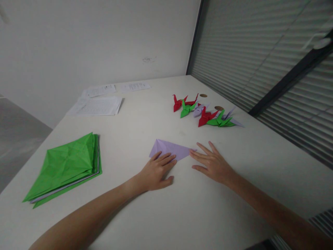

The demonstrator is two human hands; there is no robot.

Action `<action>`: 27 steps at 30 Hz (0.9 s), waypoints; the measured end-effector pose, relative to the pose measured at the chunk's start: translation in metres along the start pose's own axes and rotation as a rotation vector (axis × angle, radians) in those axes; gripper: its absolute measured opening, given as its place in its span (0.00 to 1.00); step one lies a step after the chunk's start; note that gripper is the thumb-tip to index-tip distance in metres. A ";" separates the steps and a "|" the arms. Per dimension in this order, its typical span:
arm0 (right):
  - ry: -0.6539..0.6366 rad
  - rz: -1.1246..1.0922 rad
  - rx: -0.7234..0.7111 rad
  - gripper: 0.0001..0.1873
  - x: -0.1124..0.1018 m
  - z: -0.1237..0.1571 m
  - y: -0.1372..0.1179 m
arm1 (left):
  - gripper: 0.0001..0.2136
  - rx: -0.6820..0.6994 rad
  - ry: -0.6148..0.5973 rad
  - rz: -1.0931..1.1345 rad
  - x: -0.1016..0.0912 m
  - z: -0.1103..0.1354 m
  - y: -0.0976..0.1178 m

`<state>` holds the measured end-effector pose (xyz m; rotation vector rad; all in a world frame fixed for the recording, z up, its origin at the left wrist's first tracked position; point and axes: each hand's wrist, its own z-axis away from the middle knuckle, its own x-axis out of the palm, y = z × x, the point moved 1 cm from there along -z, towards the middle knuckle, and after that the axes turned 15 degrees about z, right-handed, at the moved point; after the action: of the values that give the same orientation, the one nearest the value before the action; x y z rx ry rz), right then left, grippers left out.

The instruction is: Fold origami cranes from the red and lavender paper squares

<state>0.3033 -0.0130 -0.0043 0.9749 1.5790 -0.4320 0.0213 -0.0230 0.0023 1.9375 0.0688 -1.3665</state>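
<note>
A folded sheet of lilac origami paper (169,146) lies flat on the white table (145,215), wide at its left end and tapering to a point at the right. My left hand (157,172) rests on its lower left part, fingers stretched out and covering some of the near edge. At the tapered tip, the fingertips of my right hand (212,161) touch the paper, with the fingers spread. Neither hand grips anything.
At left lies a stack of creased green paper (70,156) with a lilac layer. Several red, green and lilac paper cranes (205,116) stand at the back right. Printed sheets (96,106) lie at the back left. Window blinds (260,52) border the right side.
</note>
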 end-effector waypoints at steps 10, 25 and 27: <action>0.031 0.084 0.180 0.21 -0.010 0.004 0.013 | 0.29 0.009 0.010 0.004 0.001 0.000 0.000; 0.001 0.022 0.113 0.23 -0.006 -0.003 -0.013 | 0.29 0.001 -0.020 -0.016 0.000 -0.001 -0.001; 0.018 0.082 0.176 0.19 -0.001 0.004 0.009 | 0.28 0.008 -0.009 -0.013 0.001 -0.001 -0.001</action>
<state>0.3125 -0.0109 -0.0018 1.1763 1.5297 -0.5128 0.0219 -0.0217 0.0010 1.9405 0.0718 -1.3857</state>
